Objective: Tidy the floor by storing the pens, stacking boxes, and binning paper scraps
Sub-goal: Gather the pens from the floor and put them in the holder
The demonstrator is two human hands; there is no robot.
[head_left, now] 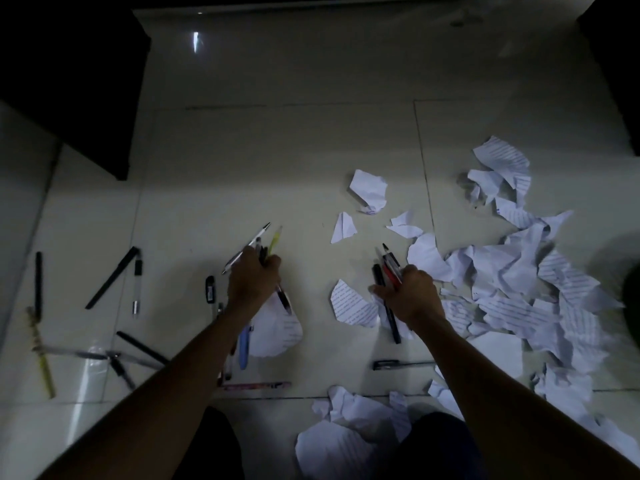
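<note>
My left hand [252, 279] grips a bunch of pens [267, 244], among them a silver one and a yellow one, above the pale tiled floor. A second bunch of pens [390, 268], black and red, is gripped by my right hand [412, 296]. Several loose pens [112, 277] lie on the floor at the left, and a blue pen [244, 348] and a pink pen [256, 386] lie under my left forearm. Another black pen [388, 364] lies under my right forearm. Torn and crumpled paper scraps [519, 289] cover the floor to the right.
A dark piece of furniture [69, 81] stands at the upper left and another dark edge [620, 64] at the upper right. More crumpled paper [346, 438] lies close to my knees. Bare tiles [277, 150] stretch ahead.
</note>
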